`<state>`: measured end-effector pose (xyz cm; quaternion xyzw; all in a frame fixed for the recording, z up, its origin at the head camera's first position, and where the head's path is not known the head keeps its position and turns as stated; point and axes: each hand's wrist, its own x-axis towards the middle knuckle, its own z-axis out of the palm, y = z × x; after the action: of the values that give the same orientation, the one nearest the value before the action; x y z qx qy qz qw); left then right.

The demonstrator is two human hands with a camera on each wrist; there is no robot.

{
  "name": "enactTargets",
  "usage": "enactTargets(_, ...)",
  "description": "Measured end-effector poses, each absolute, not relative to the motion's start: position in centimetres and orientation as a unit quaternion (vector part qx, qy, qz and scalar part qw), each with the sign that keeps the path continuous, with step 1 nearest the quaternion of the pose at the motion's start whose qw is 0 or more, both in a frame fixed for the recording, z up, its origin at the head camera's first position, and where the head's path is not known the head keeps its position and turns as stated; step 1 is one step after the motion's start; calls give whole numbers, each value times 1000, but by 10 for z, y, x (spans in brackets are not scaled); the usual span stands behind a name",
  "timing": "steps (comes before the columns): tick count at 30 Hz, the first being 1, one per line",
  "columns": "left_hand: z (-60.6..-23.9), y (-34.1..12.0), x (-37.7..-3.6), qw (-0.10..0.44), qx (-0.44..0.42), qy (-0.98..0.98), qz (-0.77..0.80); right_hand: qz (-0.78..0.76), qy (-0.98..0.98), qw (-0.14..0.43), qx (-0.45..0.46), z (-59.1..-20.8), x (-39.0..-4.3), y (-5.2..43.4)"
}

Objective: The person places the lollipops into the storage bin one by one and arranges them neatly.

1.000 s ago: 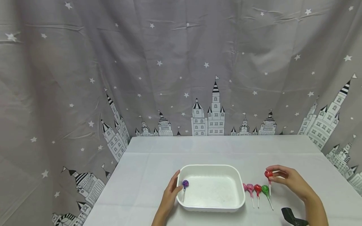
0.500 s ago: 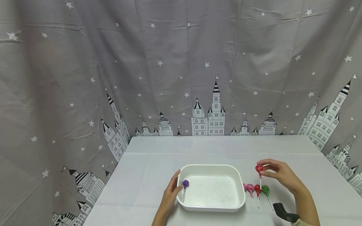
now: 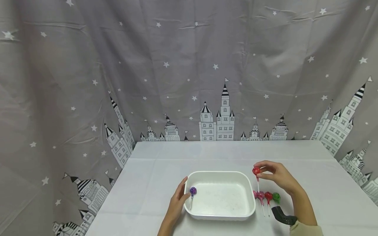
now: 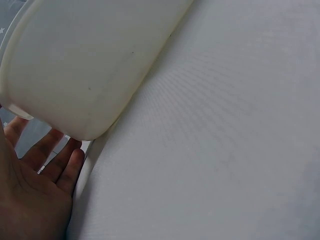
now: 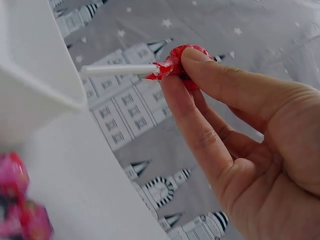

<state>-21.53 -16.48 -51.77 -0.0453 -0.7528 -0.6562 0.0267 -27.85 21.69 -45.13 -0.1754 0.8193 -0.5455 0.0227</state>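
My right hand [image 3: 277, 175] pinches a red-wrapped lollipop [image 3: 256, 170] by its head, off the table near the right rim of a white plastic tray [image 3: 221, 199]. Its white stick [image 5: 120, 70] shows plainly in the right wrist view. My left hand [image 3: 176, 201] holds the tray's left end, thumb over the rim and fingers along the outer wall [image 4: 65, 80]. Inside the tray, at the left, lies a purple lollipop [image 3: 193, 190]. To the right of the tray lie pink lollipops [image 3: 261, 195], another red lollipop [image 3: 268, 196] and a green lollipop [image 3: 276, 197], its stick hidden by the wrist camera.
A white cloth-covered table [image 3: 159, 167] lies under everything. Behind it hangs a grey curtain [image 3: 177, 42] printed with castles and stars. The black wrist camera mount [image 3: 283, 216] on my right arm hangs over the table just beyond the row of lollipops.
My right hand has carried the red lollipop leftward and a little farther back, from beyond the green lollipop to beside the tray's right rim. The left hand and tray have stayed put.
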Motion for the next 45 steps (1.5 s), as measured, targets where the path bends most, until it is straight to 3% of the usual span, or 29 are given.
enactTargets(21,-518,-164,-216,28,-45,-754,-654,-563,795,60,-219,-434,-296,144)
enactTargets(32,-515,-164,-214,29,-46,-755,-653,-568,782,85,-242,-451,-305,120)
enactTargets(40,-537,-169,-224,35,-49,-745,-664,-574,773,94,-253,-432,-291,94)
enactTargets(45,-548,-170,-228,42,-52,-750,-658,-573,771,104,-256,-445,-298,80)
